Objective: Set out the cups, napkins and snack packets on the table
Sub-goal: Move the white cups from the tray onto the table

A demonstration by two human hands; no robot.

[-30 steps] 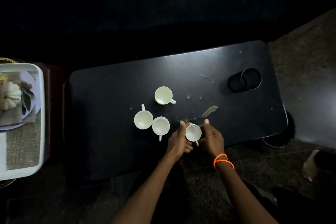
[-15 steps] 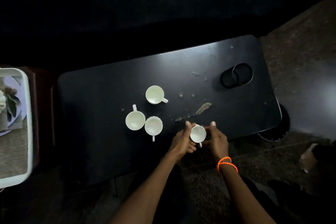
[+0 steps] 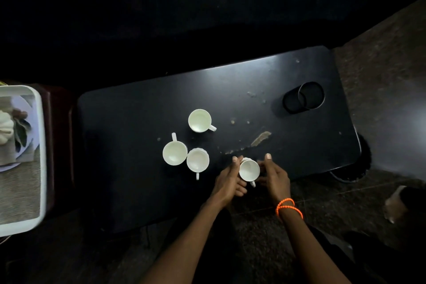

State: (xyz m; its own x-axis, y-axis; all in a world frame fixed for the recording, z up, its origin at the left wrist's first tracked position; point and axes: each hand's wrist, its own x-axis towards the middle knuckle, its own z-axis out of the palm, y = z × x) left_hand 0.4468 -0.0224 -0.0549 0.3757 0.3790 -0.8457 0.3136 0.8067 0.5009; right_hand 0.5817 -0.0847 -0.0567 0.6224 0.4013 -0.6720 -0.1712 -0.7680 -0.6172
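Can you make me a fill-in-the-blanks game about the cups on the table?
1. There are ____ white cups on the black table.
2. The left hand and right hand hold the cup nearest the table's ____ edge.
3. The right wrist wears ____ bead bracelets.
4. The white tray sits to the ____ of the table.

Missing words: four; near; orange; left

No legible text from my remote view, no labels, brands or numbers on the cups (image 3: 199,120), worktop (image 3: 138,122), or tray (image 3: 42,145)
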